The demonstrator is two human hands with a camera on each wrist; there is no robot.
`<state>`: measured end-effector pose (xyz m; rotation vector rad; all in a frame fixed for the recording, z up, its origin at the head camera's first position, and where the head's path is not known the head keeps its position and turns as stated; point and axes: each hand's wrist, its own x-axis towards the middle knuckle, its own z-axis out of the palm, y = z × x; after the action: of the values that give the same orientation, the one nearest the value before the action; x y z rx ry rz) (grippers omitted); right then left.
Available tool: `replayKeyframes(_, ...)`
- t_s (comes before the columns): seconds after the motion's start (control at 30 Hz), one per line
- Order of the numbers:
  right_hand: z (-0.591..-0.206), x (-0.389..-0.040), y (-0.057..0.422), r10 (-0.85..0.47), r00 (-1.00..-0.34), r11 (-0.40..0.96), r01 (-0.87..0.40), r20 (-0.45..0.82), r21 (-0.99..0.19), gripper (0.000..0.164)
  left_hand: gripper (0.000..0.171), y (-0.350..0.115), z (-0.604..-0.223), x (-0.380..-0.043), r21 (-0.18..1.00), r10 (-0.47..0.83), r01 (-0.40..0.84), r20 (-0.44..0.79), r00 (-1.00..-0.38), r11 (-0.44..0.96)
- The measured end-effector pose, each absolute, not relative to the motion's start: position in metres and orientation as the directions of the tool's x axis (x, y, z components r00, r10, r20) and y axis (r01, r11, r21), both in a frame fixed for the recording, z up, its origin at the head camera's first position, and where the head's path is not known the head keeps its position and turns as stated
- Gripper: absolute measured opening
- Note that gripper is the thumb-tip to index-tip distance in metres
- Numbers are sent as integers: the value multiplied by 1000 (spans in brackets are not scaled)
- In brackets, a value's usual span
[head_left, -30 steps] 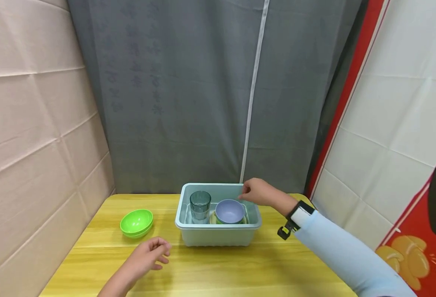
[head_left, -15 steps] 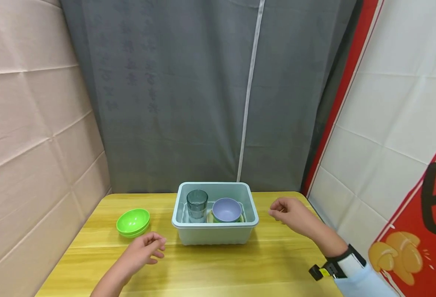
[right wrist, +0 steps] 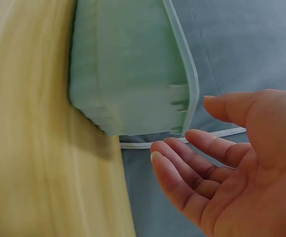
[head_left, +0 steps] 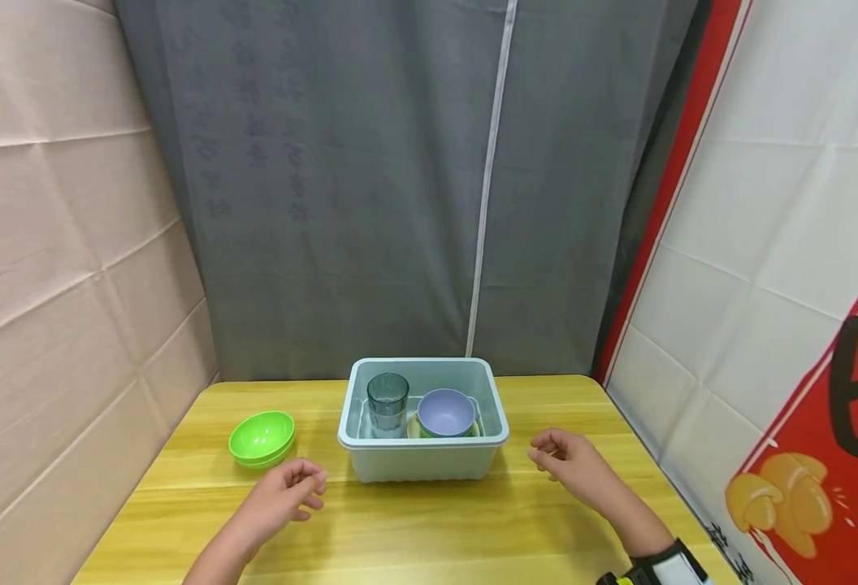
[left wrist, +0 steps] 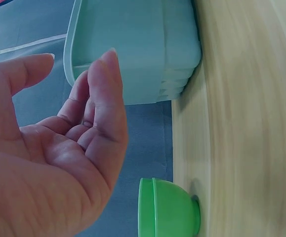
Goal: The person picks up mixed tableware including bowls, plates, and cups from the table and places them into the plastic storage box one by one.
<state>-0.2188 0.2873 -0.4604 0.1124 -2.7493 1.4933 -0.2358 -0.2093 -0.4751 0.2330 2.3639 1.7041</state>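
A pale blue-green plastic basin stands at the middle of the table. Inside it, a dark clear glass is upright on the left and a purple bowl sits on the right, with a green and yellowish rim showing beneath. Two nested green bowls rest on the table to the left. My left hand hovers with loosely bent fingers between those bowls and the basin, holding nothing. To the right of the basin, my right hand is also relaxed, palm bare in the right wrist view.
The yellow wood-grain table reaches back to a grey curtain. A pale cloth wall borders the left, and a white and red printed panel the right. A strapped camera sits on the right wrist.
My right hand has withdrawn from above the purple bowl, out past the basin's right side, then dropped lower and nearer. The left hand stays almost still; the view shifts slightly.
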Motion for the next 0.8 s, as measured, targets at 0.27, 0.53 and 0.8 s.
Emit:
replayKeyframes(0.27,-474,-214,283,-51,-998,508,-54,32,-860,29,31,-211,-482,-237,942,244,-5,-92,-966,336)
replayKeyframes(0.53,-476,-212,280,-22,-1000,521,-20,9,-854,28,32,-215,-482,-238,939,227,-26,-110,-968,344)
replayKeyframes(0.8,-479,-212,279,-21,-1000,511,-8,-3,-860,25,26,-226,-472,-243,925,140,-13,-71,-988,380)
